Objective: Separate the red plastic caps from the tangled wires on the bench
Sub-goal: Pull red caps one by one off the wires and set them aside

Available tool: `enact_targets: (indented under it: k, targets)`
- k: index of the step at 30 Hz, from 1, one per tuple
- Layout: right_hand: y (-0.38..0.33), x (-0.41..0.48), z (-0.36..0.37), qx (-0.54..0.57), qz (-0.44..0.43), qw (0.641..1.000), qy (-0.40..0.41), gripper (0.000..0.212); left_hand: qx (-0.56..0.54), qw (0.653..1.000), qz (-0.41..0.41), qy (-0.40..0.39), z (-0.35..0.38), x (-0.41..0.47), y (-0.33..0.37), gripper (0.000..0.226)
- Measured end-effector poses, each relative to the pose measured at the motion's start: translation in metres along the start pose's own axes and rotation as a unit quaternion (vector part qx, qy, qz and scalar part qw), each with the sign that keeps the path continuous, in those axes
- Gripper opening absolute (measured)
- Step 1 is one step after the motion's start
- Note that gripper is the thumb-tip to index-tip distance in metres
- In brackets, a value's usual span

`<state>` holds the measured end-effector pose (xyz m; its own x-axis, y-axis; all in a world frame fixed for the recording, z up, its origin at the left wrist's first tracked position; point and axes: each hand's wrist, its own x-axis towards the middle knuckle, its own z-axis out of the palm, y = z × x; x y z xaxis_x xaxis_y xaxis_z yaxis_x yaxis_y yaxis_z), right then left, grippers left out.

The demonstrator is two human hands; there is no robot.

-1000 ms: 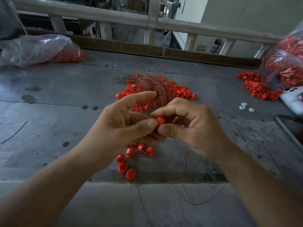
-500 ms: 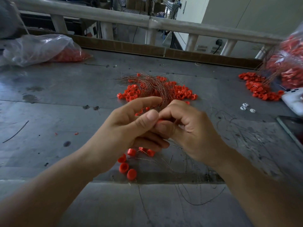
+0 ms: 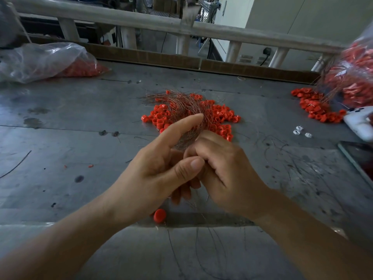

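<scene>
My left hand [image 3: 159, 172] and my right hand [image 3: 228, 170] meet fingertip to fingertip above the near part of the grey bench [image 3: 70, 118]. The left thumb presses against the curled right fingers, and the left index finger points straight out. Whatever they pinch is hidden between them; thin wire trails out below. Behind the hands lies a tangle of fine wires [image 3: 185, 108] on a heap of red caps [image 3: 220, 120]. One loose red cap [image 3: 159, 215] lies under my left wrist.
A clear bag of red caps [image 3: 40, 61] lies at the back left, and a fuller bag [image 3: 355, 77] at the right with spilled caps [image 3: 316, 110]. A white device [image 3: 359, 124], a dark screen [image 3: 361, 158] and loose wires [image 3: 292, 164] are on the right.
The red cap seen between my fingertips a second ago is now hidden. My hands have closed tighter together and cover most of the loose caps beneath them.
</scene>
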<state>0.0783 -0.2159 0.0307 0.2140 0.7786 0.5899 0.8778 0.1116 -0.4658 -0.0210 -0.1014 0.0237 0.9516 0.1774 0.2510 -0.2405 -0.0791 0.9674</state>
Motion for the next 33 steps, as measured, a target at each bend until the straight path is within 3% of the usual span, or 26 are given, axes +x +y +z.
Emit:
enact_targets:
  k: [4, 7, 10, 12, 15, 17, 21, 25, 27, 30, 33]
  targets:
    - [0.003, 0.004, -0.004, 0.058, 0.03, 0.998, -0.014, 0.036, -0.042, 0.999, -0.027, 0.005, -0.002, 0.002, 0.004, 0.054]
    - [0.004, 0.005, -0.006, 0.087, 0.038, 0.995, -0.031, 0.018, -0.07, 0.996, -0.058, 0.003, -0.005, 0.004, 0.007, 0.052]
    - [0.005, 0.005, -0.009, 0.15, 0.106, 0.982, -0.048, 0.047, -0.117, 0.99, -0.062, 0.049, -0.009, 0.008, 0.007, 0.038]
    - [0.005, 0.006, -0.011, 0.245, 0.181, 0.95, -0.064, 0.052, -0.155, 0.985, -0.035, 0.064, -0.013, 0.01, 0.008, 0.024]
    - [0.006, 0.005, -0.013, 0.317, 0.206, 0.924, -0.064, 0.029, -0.176, 0.982, 0.007, 0.06, -0.016, 0.01, 0.01, 0.02]
    - [0.004, 0.006, -0.017, 0.296, 0.197, 0.934, -0.04, 0.017, -0.15, 0.986, 0.02, 0.075, -0.018, 0.011, 0.009, 0.019]
    - [0.01, 0.007, -0.028, 0.185, 0.188, 0.965, -0.012, 0.014, -0.061, 0.993, 0.004, 0.096, -0.026, 0.01, 0.007, 0.029]
    - [0.02, 0.003, -0.029, 0.044, 0.201, 0.973, -0.105, 0.015, 0.121, 0.987, -0.066, 0.079, -0.033, 0.011, 0.004, 0.019]
    - [0.023, 0.001, -0.027, -0.005, 0.198, 0.966, -0.165, 0.012, 0.21, 0.971, -0.1, 0.054, -0.035, 0.012, 0.001, 0.01]
    - [0.027, 0.0, -0.022, -0.065, 0.176, 0.959, -0.213, 0.007, 0.317, 0.94, -0.126, 0.019, -0.034, 0.013, -0.006, 0.018]
    - [0.028, 0.0, -0.02, -0.087, 0.166, 0.953, -0.237, 0.014, 0.333, 0.933, -0.137, -0.001, -0.033, 0.013, -0.006, 0.013]
